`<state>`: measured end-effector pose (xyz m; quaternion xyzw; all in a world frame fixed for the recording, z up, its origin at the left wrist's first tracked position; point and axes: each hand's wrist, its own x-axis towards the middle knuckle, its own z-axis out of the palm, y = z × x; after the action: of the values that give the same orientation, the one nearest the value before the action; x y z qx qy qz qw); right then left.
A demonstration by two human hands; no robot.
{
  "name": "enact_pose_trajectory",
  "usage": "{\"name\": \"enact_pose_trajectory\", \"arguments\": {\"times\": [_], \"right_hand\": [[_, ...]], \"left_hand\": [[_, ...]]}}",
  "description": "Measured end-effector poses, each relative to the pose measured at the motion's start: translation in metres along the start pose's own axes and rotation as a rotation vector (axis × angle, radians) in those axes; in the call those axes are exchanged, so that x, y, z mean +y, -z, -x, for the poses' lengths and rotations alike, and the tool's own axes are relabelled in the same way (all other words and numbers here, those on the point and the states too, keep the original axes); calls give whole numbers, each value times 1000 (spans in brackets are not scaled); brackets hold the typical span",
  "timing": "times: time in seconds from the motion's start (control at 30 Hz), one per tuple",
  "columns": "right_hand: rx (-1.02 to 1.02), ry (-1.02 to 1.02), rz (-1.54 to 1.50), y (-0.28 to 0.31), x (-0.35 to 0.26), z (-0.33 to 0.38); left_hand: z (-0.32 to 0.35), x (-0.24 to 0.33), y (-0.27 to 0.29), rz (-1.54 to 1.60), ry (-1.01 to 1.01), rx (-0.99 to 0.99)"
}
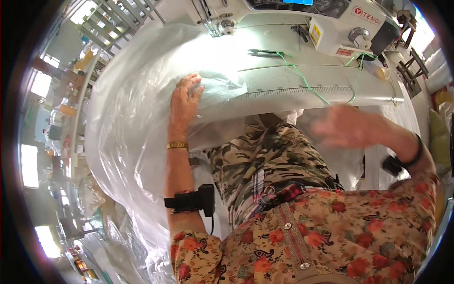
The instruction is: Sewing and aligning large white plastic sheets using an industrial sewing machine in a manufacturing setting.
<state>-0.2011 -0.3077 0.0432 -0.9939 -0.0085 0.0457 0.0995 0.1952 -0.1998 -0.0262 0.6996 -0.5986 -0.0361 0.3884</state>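
My left hand (185,100) rests on a clear plastic sheet (137,102) at the left of the sewing machine table. Its fingers are slightly bent, with a gap between thumb and forefinger. Over my lap, just off the table's front edge, my right hand (347,127) is smeared by motion, so its fingers cannot be made out. The sheet spreads across the left of the table and hangs down in folds. Above it stands a white sewing machine (279,16), whose lamp glares on the plastic near the needle area.
Dark thread snips (266,53) lie on the table behind a printed ruler scale (298,91). Green thread (302,78) trails toward the front edge. The machine's handwheel side holds a small knob (360,38). A slatted rack (116,23) stands beyond the far left.
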Motion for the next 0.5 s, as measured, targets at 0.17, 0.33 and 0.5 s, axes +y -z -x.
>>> {"name": "enact_pose_trajectory", "arguments": {"times": [0.17,0.33,0.5], "right_hand": [[-771,-336,-343,124,-76,58],[-868,-145,-219,175,-105,-17],[-218,70,-119,150,-58,-84]], "left_hand": [[-8,-11,1,-44,-45,3],[-6,-12,-4,18,8,14],[3,-18,3,-44,4,44]]}}
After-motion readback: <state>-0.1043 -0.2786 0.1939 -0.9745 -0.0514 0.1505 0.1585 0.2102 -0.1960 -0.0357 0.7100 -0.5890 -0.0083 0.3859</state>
